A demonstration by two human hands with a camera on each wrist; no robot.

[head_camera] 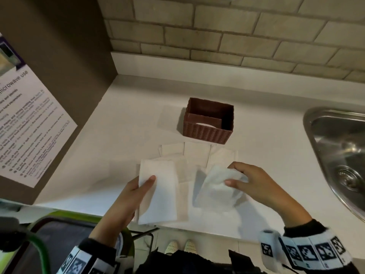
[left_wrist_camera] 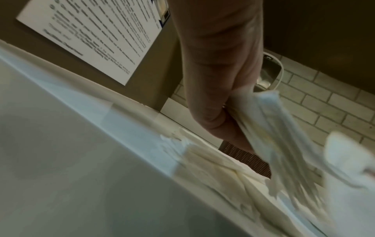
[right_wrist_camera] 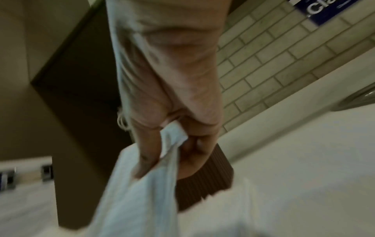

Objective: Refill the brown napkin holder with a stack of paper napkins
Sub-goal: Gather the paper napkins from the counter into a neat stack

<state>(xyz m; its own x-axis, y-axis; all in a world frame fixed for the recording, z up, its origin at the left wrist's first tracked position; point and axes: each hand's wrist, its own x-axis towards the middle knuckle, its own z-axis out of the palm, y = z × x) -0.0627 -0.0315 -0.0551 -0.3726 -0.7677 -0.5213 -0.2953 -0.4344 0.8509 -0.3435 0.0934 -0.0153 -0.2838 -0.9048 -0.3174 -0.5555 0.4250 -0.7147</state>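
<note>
The brown woven napkin holder (head_camera: 209,120) stands on the white counter (head_camera: 126,123), open at the top, with a brown inner plate lying low inside. In front of it several white napkins (head_camera: 197,155) lie spread flat. My left hand (head_camera: 136,192) grips a stack of folded napkins (head_camera: 158,190) by its left edge, thumb on top; the stack's layered edge (left_wrist_camera: 284,144) shows in the left wrist view. My right hand (head_camera: 243,178) pinches a single napkin (head_camera: 215,188) lifted off the counter, seen hanging from the fingers (right_wrist_camera: 148,154) in the right wrist view, the holder (right_wrist_camera: 202,181) behind it.
A steel sink (head_camera: 339,155) is set into the counter at the right. A brown cabinet side with a printed microwave notice (head_camera: 29,123) rises at the left. A brick-tile wall (head_camera: 217,32) runs behind the counter.
</note>
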